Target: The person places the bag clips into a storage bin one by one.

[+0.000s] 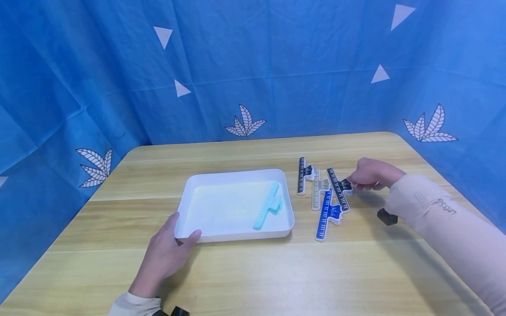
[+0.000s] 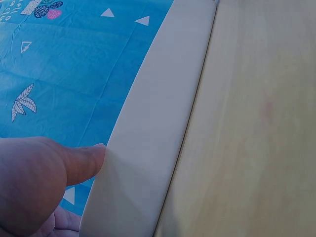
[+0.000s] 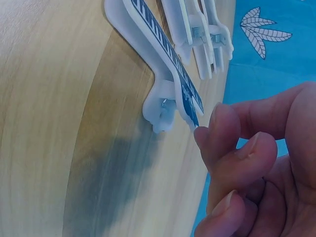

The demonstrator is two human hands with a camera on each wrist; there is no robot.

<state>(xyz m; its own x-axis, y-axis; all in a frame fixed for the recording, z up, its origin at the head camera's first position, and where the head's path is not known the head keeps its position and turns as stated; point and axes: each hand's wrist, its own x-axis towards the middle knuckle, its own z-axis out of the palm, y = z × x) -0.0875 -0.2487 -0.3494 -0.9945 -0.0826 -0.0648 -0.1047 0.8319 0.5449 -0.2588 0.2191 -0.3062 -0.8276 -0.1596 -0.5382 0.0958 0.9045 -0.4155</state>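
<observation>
"In the head view, where is the black clip (image 1: 337, 189) lying from the grip?"

"Just left of the right hand (image 1: 370, 174), on the table (image 1: 253, 272) beyond the tray's (image 1: 221, 204) right side. Its long axis is slanting, far end leaning left, and its handle is pointing at the fingers. The blue clip (image 1: 325, 215) is lying close against it; I can't tell whether they're touching."

"Which hand is nearer?"

"The right. The left hand (image 1: 168, 250) is gripping the tray's near left corner, well apart from that clip."

"And the left wrist view?"

"The thumb is pressing at the tray's rim; the other fingers are mostly out of sight."

"The right wrist view?"

"Thumb and index are seemingly pinching the handle's very tip, the bar lying crosswise past the fingertips."
</observation>
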